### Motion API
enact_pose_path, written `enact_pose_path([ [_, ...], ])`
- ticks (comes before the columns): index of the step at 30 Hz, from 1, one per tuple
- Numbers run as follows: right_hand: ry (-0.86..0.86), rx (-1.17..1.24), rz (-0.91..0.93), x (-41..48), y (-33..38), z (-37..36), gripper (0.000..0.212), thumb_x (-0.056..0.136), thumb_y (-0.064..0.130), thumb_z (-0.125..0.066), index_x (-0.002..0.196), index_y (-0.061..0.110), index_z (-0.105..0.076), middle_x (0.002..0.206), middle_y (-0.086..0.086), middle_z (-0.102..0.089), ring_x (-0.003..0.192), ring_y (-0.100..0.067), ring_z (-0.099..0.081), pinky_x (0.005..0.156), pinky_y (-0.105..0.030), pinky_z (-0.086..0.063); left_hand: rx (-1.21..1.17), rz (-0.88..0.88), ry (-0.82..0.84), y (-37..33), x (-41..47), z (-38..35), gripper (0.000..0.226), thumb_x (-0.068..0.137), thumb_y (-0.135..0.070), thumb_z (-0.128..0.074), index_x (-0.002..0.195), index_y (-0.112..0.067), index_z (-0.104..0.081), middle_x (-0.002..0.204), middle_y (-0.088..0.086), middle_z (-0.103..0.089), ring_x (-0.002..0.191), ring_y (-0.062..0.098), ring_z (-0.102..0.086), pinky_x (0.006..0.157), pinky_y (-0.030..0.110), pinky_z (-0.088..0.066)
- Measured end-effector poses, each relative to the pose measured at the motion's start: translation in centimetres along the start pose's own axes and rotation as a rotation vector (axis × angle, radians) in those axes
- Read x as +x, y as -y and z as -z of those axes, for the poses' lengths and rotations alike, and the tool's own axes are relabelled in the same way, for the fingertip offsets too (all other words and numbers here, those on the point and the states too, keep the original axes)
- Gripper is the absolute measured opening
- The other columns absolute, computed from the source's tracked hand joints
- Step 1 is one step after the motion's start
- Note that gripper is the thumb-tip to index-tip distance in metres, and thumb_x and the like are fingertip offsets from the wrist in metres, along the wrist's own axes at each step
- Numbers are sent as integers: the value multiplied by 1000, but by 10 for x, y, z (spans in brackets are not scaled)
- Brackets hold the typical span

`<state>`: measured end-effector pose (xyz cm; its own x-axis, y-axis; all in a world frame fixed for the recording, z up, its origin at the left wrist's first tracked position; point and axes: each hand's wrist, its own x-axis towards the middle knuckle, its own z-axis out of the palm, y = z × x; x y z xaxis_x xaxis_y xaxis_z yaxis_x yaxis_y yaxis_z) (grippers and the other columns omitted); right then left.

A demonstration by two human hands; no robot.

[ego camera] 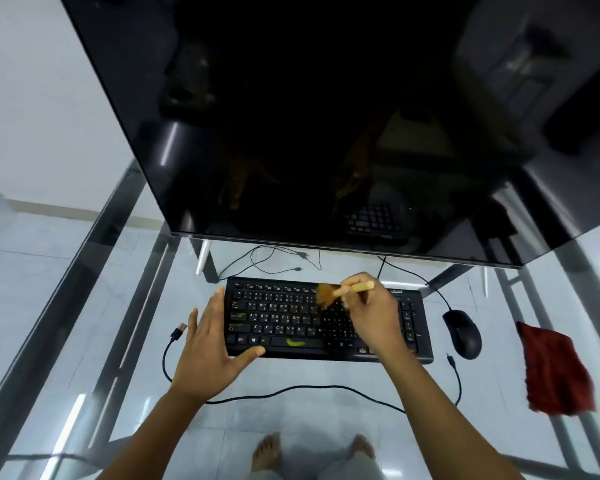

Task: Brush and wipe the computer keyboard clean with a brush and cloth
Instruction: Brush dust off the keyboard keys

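Keyboard [278,318] steadied by the flat, spread left hand [205,348], the right hand [374,317] gripping the brush [327,296] should sweep lightly along rows.

Both forearms [142,438] are bare up to the left hand [208,348] and right hand [374,317]. Through the glass tabletop [84,341], near its front edge, two bare feet [267,452] show below pale grey trouser legs [343,470].

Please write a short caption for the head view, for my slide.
Right hand holds a brush on the keyboard; left hand rests at its edge; cloth lies aside.
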<state>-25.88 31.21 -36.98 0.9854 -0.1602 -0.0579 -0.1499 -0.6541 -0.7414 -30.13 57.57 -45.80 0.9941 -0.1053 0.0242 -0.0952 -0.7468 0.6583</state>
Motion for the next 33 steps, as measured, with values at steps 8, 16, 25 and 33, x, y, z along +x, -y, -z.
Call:
enact_pose_path([
  [8,52,-49,125,-17,-22,19,11,94,9,-62,88,15,-69,90,4,-68,85,-11,-64,77,-22,-51,151,-155,142,-42,17,-12,107,77,-77,-49,155,-16,-6,162,-5,7,148,12,7,121,32,3],
  [16,62,-34,190,-34,-43,27,13,93,9,-61,85,18,-66,89,7,-63,81,-6,-61,74,-23,-49,322,-115,282,-75,40,-38,129,65,-84,-51,152,-13,11,158,-3,26,142,9,30,120,39,10],
  [25,55,137,26,-2,-46,50,17,96,14,-59,85,26,-63,82,7,-73,74,-11,-70,68,-24,-56,387,-46,309,-77,37,-44,127,63,-85,-42,151,-12,12,157,-3,25,143,13,28,117,40,14],
  [33,43,248,-3,20,-40,41,17,97,15,-57,83,25,-61,83,4,-73,75,-16,-69,71,-23,-55,394,-31,306,-90,35,-54,129,64,-89,-44,150,-14,17,155,-2,29,138,9,36,116,45,18],
])
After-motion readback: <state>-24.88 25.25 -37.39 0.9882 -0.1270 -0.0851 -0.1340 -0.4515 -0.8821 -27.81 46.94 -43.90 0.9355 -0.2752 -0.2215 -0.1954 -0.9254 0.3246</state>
